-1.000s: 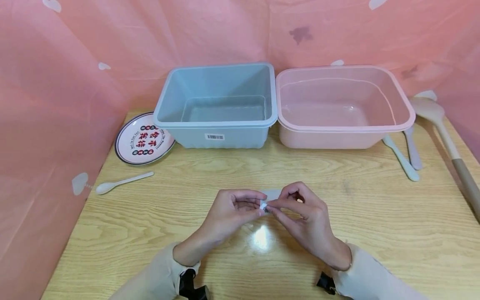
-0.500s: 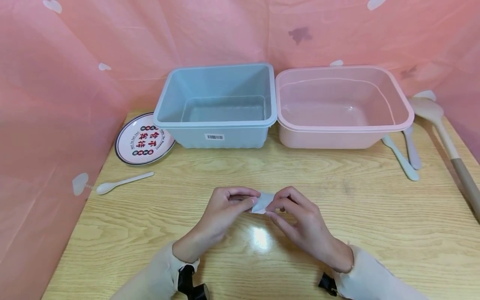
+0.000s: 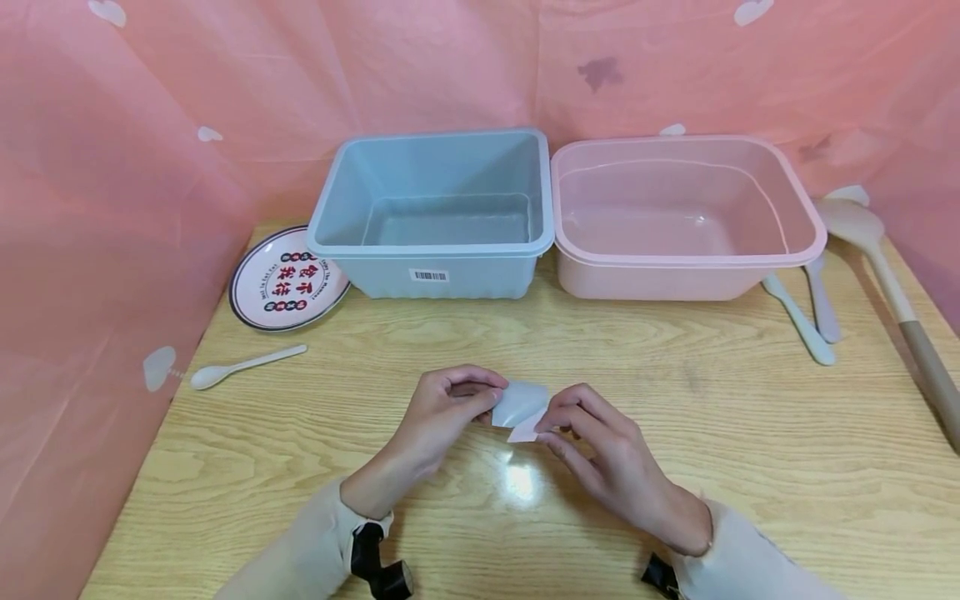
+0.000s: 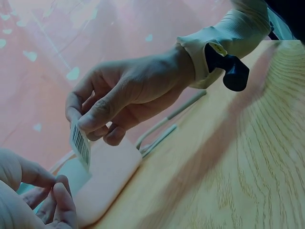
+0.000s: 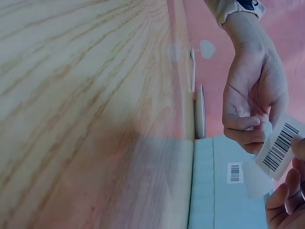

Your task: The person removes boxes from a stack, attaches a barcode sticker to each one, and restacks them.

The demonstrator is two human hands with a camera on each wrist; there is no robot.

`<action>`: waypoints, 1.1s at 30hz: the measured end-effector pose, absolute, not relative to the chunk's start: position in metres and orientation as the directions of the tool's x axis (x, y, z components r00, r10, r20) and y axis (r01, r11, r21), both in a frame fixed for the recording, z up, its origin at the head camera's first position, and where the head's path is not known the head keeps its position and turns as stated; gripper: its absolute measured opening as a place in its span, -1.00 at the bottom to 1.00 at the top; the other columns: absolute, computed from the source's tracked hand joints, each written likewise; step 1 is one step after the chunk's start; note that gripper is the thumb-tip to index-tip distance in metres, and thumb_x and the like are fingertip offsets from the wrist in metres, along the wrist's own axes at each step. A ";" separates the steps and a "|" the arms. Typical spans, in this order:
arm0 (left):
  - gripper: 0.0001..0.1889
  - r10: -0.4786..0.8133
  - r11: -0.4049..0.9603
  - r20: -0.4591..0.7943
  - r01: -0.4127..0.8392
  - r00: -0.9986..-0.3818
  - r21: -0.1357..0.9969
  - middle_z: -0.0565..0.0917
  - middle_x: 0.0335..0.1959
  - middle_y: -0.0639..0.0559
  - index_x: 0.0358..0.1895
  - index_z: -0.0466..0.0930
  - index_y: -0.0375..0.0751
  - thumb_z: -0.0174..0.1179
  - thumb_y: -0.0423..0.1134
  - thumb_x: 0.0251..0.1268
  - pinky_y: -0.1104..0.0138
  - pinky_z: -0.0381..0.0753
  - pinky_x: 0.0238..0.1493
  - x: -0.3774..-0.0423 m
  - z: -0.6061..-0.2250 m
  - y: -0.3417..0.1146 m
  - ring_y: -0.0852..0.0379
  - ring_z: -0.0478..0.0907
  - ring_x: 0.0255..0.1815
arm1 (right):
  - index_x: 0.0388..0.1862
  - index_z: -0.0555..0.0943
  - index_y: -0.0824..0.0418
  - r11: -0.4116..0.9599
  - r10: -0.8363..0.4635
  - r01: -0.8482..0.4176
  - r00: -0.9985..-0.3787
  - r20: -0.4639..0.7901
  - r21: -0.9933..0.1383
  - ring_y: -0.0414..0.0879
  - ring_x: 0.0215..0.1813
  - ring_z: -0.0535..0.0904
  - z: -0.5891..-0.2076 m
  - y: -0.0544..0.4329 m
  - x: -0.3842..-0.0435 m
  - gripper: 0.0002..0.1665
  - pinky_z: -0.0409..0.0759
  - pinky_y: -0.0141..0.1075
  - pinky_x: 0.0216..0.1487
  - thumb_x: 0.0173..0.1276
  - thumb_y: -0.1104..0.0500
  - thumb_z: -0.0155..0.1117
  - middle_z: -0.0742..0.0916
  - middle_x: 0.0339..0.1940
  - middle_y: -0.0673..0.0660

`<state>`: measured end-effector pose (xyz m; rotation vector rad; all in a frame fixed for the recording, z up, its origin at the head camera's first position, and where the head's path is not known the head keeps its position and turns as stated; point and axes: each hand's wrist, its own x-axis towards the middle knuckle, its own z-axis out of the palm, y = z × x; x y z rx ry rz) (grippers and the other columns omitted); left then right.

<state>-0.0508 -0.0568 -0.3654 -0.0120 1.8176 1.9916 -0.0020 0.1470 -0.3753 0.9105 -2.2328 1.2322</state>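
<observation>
Only wrist views reveal bars (image 5: 281, 147) on the label (image 3: 527, 427) the right grip (image 3: 609, 448) pinches, the left grip (image 3: 433, 423) seemingly pinching a sheet (image 3: 520, 403).

A barcode label (image 3: 430, 275) marks the blue plastic basin (image 3: 480, 275). The white sticker (image 5: 280, 147) carries another. The plate (image 3: 257, 287) reads "食不我待" in red.

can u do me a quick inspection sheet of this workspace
Surface: wood-grain table, one bright glare spot
Job's things: barcode label and pale sheet, overlapping; can't tell if fully separated
Clutter: blue bin beside pink bin; plate and white spoon at left; green handle, purple handle and long-handled spoon at right
Hands: left hand holds the sheet; right hand pinches the label
Cables: nothing seen
Surroundings: pink cloth behind; black devices at the wrists
</observation>
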 end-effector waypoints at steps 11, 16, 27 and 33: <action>-0.85 0.261 -0.001 -0.285 -0.296 -0.922 0.955 0.67 -0.29 -0.04 -0.15 0.62 -0.46 0.18 -0.50 0.24 0.41 0.58 -0.34 -0.051 -0.369 -0.062 0.21 0.57 -0.32 | -0.36 0.61 0.22 0.318 -0.318 -0.770 -0.636 0.703 -0.553 -0.25 -0.34 0.46 -0.379 0.149 0.002 -0.76 0.42 -0.60 -0.40 0.42 0.09 0.17 0.59 -0.28 0.08; -0.85 0.234 0.009 -0.288 -0.294 -0.929 0.956 0.67 -0.28 -0.07 -0.15 0.61 -0.47 0.19 -0.51 0.23 0.44 0.57 -0.37 -0.052 -0.374 -0.064 0.22 0.58 -0.33 | -0.36 0.61 0.23 0.302 -0.313 -0.775 -0.631 0.710 -0.556 -0.25 -0.36 0.43 -0.379 0.149 0.003 -0.75 0.39 -0.63 -0.39 0.43 0.09 0.15 0.59 -0.29 0.09; -0.84 0.308 0.388 -0.029 0.097 -0.951 0.917 0.74 -0.37 -0.09 -0.19 0.68 -0.24 0.21 -0.46 0.18 0.48 0.62 -0.36 -0.050 -0.394 -0.068 0.22 0.64 -0.41 | -0.39 0.63 0.21 0.331 -0.279 -0.754 -0.652 0.705 -0.567 -0.21 -0.36 0.45 -0.380 0.149 0.003 -0.73 0.40 -0.61 -0.41 0.42 0.06 0.16 0.60 -0.32 0.08; -0.81 0.378 0.743 0.135 0.387 -0.916 0.546 0.73 -0.43 0.00 -0.15 0.69 -0.21 0.30 -0.32 0.15 0.48 0.45 -0.58 -0.040 -0.391 -0.066 0.24 0.53 -0.55 | -0.37 0.64 0.20 0.341 -0.274 -0.744 -0.664 0.696 -0.575 -0.22 -0.36 0.45 -0.383 0.149 0.001 -0.73 0.41 -0.56 -0.44 0.42 0.06 0.16 0.60 -0.31 0.08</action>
